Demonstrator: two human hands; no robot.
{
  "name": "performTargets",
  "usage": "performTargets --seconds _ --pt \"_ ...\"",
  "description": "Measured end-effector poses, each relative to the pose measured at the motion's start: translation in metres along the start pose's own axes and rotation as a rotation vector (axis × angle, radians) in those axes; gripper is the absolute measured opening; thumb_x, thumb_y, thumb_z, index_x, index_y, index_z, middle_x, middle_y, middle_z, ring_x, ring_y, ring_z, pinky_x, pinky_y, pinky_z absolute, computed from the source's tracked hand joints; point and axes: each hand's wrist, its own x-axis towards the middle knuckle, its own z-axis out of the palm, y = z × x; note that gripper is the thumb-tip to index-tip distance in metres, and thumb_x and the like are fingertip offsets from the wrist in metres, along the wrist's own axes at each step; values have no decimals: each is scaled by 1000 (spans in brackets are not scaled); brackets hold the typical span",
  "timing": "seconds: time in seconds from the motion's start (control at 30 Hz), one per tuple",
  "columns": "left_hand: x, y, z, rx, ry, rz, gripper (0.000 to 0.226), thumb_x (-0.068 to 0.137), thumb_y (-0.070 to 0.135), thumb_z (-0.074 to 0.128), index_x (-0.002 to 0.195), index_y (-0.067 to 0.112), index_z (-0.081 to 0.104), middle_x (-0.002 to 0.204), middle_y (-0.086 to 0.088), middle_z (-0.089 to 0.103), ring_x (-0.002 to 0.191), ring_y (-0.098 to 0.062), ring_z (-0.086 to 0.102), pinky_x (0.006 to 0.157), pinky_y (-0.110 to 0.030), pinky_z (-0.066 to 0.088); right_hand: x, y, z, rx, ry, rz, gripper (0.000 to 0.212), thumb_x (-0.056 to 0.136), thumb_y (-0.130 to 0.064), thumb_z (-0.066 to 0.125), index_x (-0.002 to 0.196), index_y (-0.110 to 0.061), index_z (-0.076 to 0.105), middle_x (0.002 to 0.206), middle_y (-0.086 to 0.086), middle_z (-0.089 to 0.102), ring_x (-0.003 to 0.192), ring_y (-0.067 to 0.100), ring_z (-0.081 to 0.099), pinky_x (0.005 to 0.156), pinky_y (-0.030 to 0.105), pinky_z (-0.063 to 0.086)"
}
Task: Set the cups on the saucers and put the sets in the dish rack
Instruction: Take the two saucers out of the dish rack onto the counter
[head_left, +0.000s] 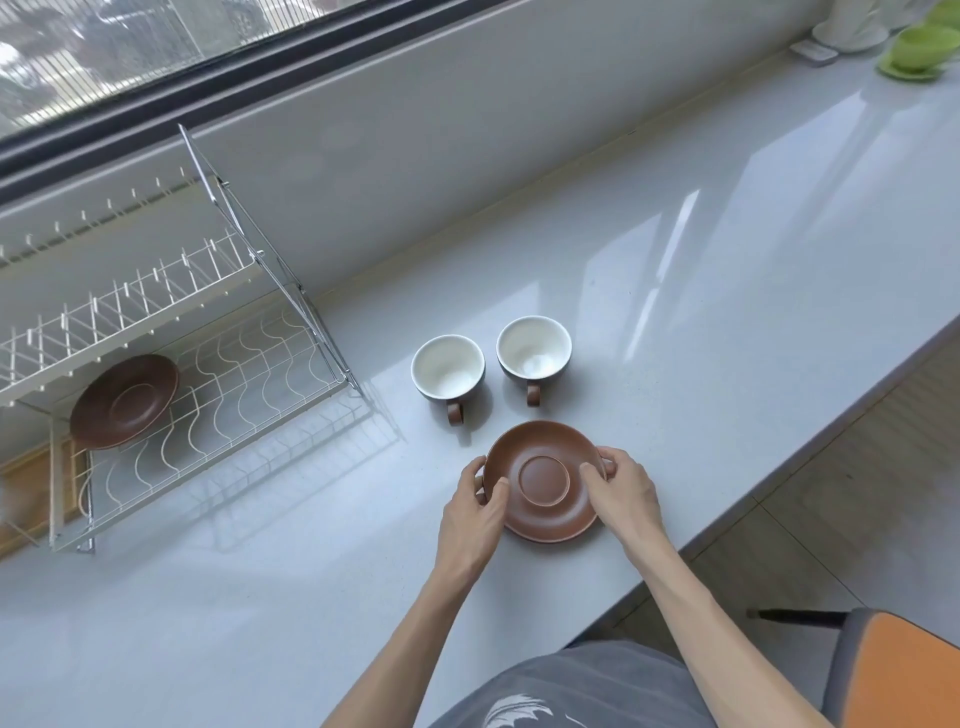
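Observation:
A brown saucer (540, 452) is tilted up off a second brown saucer (558, 535) that lies flat on the counter beneath it. My left hand (475, 514) grips the upper saucer's left rim and my right hand (623, 493) grips its right rim. Just beyond stand two upright cups, white inside and dark outside: the left cup (448, 371) and the right cup (534, 356), handles pointing toward me. A third brown saucer (124, 402) leans in the lower tier of the white wire dish rack (249, 395) at the left.
The grey counter (727, 312) runs under a window; its front edge slants down the right side. A green cup on a green saucer (919, 52) and a white object sit at the far right back. An orange chair (904, 675) stands at lower right.

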Motion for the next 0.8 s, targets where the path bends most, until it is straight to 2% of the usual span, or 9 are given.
performTargets --seconds 0.13,0.23,0.4,0.47,0.57,0.67,0.8 --pt "1 -3 -5 68 -47 14 45 95 42 52 140 35 49 132 6 60 121 -13 58 104 -41 48 -6 -5 3 -192 -13 -8 52 91 -38 51 140 -20 50 132 10 57 117 32 59 96 41 48" --pt "1 -3 -13 123 -80 32 44 98 41 51 140 31 51 135 4 59 120 -14 58 104 -39 48 -12 -9 9 -419 42 -63 49 95 -40 50 137 -15 49 135 13 50 119 34 56 92 41 46" --pt "-3 -4 -33 284 -184 39 45 98 46 47 141 31 50 139 2 59 123 -16 58 102 -34 47 -31 -22 24 -687 152 -228 54 96 -37 49 145 -14 45 146 13 45 131 31 46 104 43 37" --pt "-6 -7 -43 391 -223 56 49 97 51 46 143 33 47 143 2 56 126 -17 56 104 -37 47 -37 -30 32 -720 120 -271 49 96 -36 48 141 -17 50 145 12 48 132 30 47 105 43 36" --pt "-8 -10 -62 645 -233 103 53 100 49 42 149 30 40 147 -2 52 132 -21 51 107 -36 42 -48 -46 47 -813 53 -350 37 96 -36 47 126 -18 59 130 10 58 121 31 54 98 42 39" --pt "-14 -14 -85 792 -210 133 54 101 48 38 152 30 35 148 -3 50 130 -23 51 103 -34 40 -61 -63 65 -890 -28 -447 39 98 -37 45 130 -17 55 126 10 61 118 32 55 95 42 40" --pt "-25 -22 -121 893 -113 168 54 102 46 37 153 27 32 151 -3 47 132 -25 50 104 -37 40 -80 -87 94 -927 -139 -585 44 99 -38 44 137 -17 51 131 10 58 121 32 55 98 44 40"
